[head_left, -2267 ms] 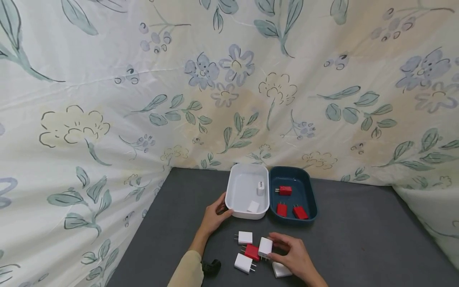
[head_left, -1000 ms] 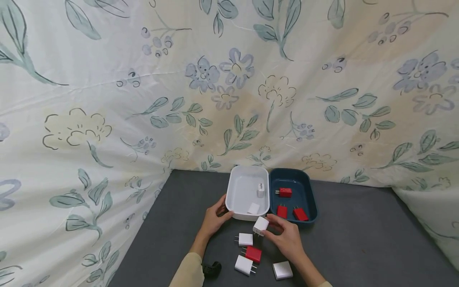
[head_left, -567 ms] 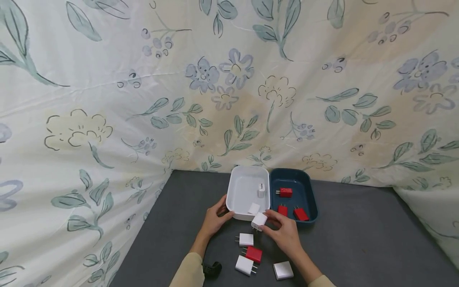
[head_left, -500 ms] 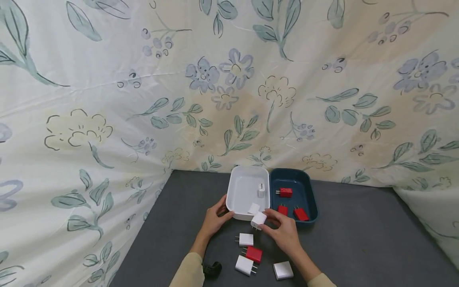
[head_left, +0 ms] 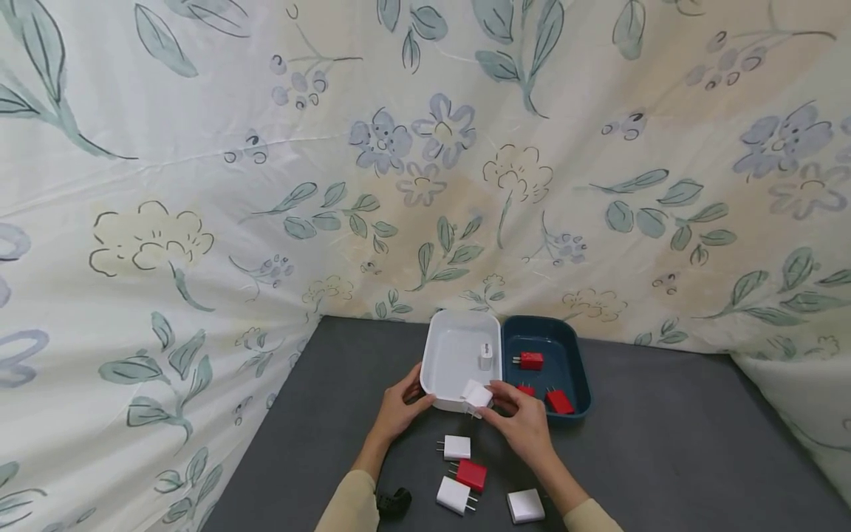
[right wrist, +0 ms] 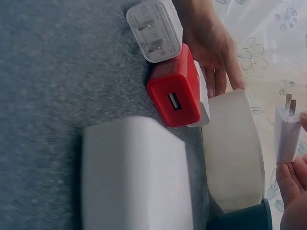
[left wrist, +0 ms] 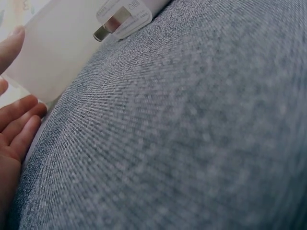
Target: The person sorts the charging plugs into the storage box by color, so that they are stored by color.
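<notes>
My right hand (head_left: pixel 528 428) pinches a white USB wall charger (head_left: pixel 477 395) between thumb and fingers, over the front rim of the white tray (head_left: pixel 452 343). The charger's prongs show in the right wrist view, where the same hand (right wrist: pixel 293 184) is at the edge. At the tray's front left corner my left hand (head_left: pixel 399 410) holds on, thumb at the front and fingers along the side. Another white charger (head_left: pixel 486 356) lies inside the tray; the held one partly covers whatever is at its front. The blue tray (head_left: pixel 564 355) beside it holds red chargers (head_left: pixel 531 360).
Before the trays, on the dark cloth (head_left: pixel 665 443), lie a red charger (head_left: pixel 471 475) and white chargers (head_left: pixel 456 447), with one more white charger (head_left: pixel 525 506) farther right. A black strap (head_left: pixel 394 503) is at the left wrist. Floral fabric (head_left: pixel 399 244) hangs behind.
My right hand has carried the white charger away from the loose chargers, forward and slightly left to the white tray's front rim. The left hand stays at the tray's corner.
</notes>
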The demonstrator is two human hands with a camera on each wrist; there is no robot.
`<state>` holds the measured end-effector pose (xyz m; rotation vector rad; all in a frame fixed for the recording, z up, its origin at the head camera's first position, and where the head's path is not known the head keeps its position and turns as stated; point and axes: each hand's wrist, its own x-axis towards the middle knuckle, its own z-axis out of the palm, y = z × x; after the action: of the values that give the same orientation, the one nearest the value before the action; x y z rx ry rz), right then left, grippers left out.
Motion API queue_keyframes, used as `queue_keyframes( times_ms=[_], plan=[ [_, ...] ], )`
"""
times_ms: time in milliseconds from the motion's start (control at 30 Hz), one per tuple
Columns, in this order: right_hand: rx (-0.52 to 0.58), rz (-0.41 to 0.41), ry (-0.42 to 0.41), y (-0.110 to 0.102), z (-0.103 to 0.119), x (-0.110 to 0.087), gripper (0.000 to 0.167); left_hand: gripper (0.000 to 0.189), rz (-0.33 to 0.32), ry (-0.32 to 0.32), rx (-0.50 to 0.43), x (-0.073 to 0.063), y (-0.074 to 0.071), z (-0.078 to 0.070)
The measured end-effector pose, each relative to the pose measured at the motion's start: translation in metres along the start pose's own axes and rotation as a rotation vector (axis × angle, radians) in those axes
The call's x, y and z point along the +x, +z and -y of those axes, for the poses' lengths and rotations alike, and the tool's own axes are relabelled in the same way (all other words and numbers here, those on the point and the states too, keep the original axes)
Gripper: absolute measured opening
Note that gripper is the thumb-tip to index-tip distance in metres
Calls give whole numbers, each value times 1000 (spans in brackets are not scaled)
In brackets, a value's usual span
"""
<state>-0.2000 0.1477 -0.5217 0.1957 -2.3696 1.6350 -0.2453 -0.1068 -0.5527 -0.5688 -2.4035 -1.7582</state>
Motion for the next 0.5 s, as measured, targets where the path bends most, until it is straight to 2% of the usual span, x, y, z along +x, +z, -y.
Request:
queue_keyframes(
  times_ms=[233,500],
  plan=[
    [0,-13,-13,7,-3,7,52,73,9,-27,-4,-1,0,1],
    [-18,-21,-43,12,3,19,52,72,2,-11,-11,0,-2,2]
  ],
)
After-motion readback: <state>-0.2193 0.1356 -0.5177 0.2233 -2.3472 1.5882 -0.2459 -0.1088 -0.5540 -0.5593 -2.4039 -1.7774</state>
